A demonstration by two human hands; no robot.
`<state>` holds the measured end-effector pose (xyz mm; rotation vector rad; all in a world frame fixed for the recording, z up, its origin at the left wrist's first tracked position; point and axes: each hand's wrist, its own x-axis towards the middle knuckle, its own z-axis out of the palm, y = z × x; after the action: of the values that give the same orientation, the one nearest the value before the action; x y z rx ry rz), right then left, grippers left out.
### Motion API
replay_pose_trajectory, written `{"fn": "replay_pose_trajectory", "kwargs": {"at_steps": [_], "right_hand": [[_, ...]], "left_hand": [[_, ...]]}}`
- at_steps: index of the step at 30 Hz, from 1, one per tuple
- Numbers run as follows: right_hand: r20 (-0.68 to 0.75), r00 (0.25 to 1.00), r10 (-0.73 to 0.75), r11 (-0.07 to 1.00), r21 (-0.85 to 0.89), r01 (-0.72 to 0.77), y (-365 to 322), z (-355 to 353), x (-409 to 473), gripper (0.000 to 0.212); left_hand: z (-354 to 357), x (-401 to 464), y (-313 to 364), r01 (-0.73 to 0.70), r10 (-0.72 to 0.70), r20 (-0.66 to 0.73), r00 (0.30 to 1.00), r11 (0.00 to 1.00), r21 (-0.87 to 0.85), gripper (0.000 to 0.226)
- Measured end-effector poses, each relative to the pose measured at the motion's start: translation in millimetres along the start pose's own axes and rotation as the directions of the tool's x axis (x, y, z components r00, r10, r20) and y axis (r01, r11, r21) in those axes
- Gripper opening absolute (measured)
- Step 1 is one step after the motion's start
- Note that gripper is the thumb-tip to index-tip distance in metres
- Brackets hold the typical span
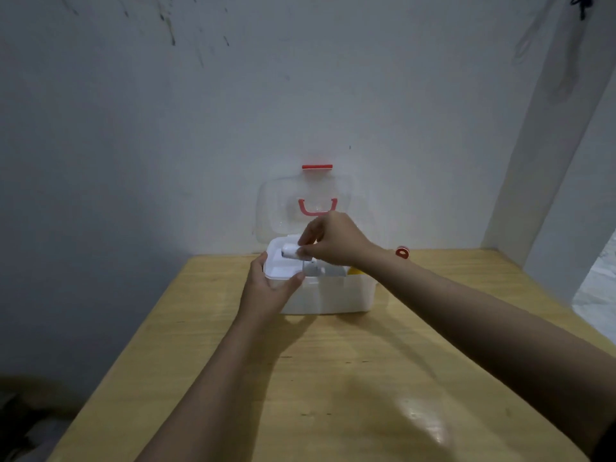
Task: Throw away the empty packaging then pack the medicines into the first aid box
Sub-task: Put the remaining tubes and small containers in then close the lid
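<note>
- A white first aid box [328, 296] is sitting on a wooden table [333, 378], near the wall, with its clear lid [276, 208] standing open.
- The right hand [336, 240] is pinching a small white tube [293, 253] with curled fingers, just over the box's white tray [278, 271].
- The left hand [266, 288] is holding the box's left front corner, thumb resting on the rim.
- A small red thing [402, 252] is lying behind the box.

Dim, soft-focus indoor light, glare patch on the wooden table [423, 425], arm shadows, wide-angle bending at edges.
</note>
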<state>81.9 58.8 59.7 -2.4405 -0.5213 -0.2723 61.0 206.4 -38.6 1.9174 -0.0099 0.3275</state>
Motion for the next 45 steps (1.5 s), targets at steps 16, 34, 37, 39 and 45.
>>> {"fn": "replay_pose_trajectory", "kwargs": {"at_steps": [16,34,37,39,45], "right_hand": [[0.037,0.998,0.046,0.998,0.049,-0.048,25.9,8.4,25.4,0.017],[-0.272,0.868,0.416,0.863,-0.185,-0.471,234.6,-4.6,-14.4,0.037],[-0.265,0.857,0.441,0.860,-0.149,-0.488,241.7,-5.2,-7.5,0.038],[-0.244,0.862,0.444,0.871,-0.107,-0.479,245.3,-4.7,-3.5,0.037],[-0.312,0.863,0.397,0.911,0.019,-0.412,241.7,0.0,-7.3,0.028]], "left_hand": [[5.8,-1.0,-17.2,-0.050,0.037,-0.091,0.995,0.988,-0.146,0.074],[17.1,4.2,-29.3,-0.133,0.109,-0.196,0.974,0.985,-0.110,0.064],[17.0,4.9,-30.3,-0.142,0.117,-0.194,0.974,0.982,-0.124,0.065],[17.0,4.2,-29.5,-0.151,0.121,-0.190,0.974,0.977,-0.151,0.073],[16.8,3.3,-29.1,-0.155,0.123,-0.176,0.977,0.971,-0.181,0.078]]}}
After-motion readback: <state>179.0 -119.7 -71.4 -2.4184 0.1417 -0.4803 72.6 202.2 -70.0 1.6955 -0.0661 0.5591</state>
